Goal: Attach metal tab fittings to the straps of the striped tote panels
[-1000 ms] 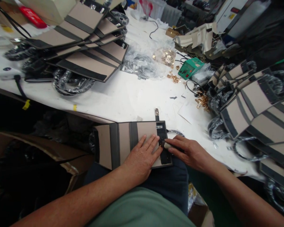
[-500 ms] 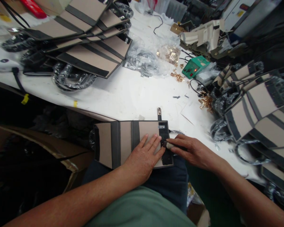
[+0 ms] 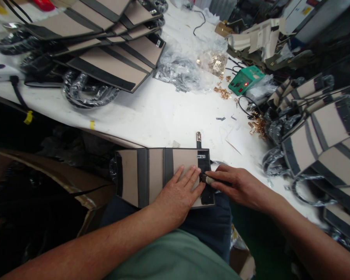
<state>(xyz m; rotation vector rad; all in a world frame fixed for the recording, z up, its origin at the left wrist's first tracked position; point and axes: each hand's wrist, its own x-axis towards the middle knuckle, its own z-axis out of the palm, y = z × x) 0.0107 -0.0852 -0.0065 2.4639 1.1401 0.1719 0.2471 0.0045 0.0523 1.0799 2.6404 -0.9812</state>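
Observation:
A beige panel with black stripes (image 3: 156, 171) lies across my lap and the table's edge. My left hand (image 3: 177, 194) rests flat on its right part, fingers spread. My right hand (image 3: 231, 182) is closed at the panel's right end, pinching a small dark tool with a pale part (image 3: 209, 180) against the black end strip (image 3: 205, 194). A small metal slotted piece (image 3: 201, 156) sits on that strip. Beyond the panel's far edge a black tab with a metal clasp (image 3: 198, 138) sticks out.
Striped panels with plastic-wrapped handles are stacked at the left (image 3: 113, 64) and right (image 3: 306, 140) of the white table (image 3: 175, 112). A green box with a red light (image 3: 246, 79), gold metal pieces (image 3: 222, 92) and bagged dark parts (image 3: 177, 74) lie farther back. An open carton (image 3: 90, 194) stands at lower left.
The view has shifted slightly. Both hands keep nearly the same place on the panel, and the small tool is still between my right fingers.

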